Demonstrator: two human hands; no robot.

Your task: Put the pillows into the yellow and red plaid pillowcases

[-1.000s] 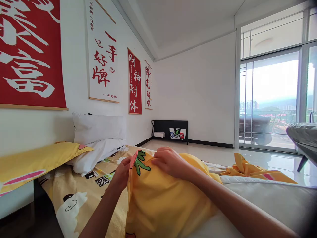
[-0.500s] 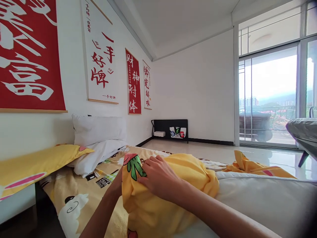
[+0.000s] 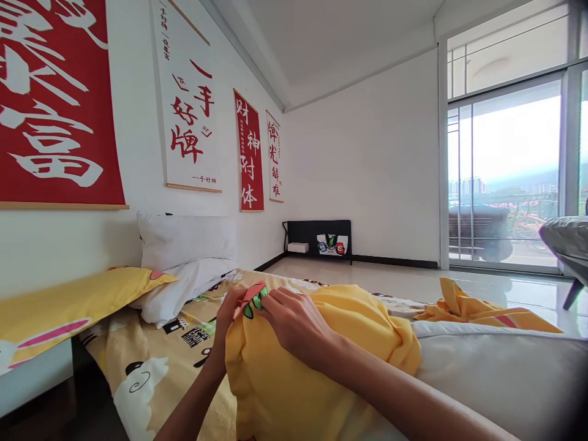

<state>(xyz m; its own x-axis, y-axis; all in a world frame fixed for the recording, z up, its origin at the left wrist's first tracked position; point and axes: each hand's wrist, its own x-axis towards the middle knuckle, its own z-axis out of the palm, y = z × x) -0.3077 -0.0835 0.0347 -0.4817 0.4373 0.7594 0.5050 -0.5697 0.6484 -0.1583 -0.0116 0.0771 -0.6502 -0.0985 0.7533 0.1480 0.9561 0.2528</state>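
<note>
A yellow pillowcase is bunched partway over a large pale pillow that lies in front of me. My left hand is closed on the case's far left corner, where a pink and green print shows. Just right of it, my right hand has its fingers curled round the same corner, on the green part. Some of the left fingers are hidden behind the cloth. The pillow's bare end sticks out to the right.
Beneath lies a patterned bed sheet. White pillows lean against the left wall, beside a yellow-covered pillow. Another yellow cloth lies crumpled at the far right. A grey padded seat stands at the right edge.
My left hand has come up over the corner of the pillowcase. The printed corner is now folded and gathered between both hands, so less of the green print shows.
</note>
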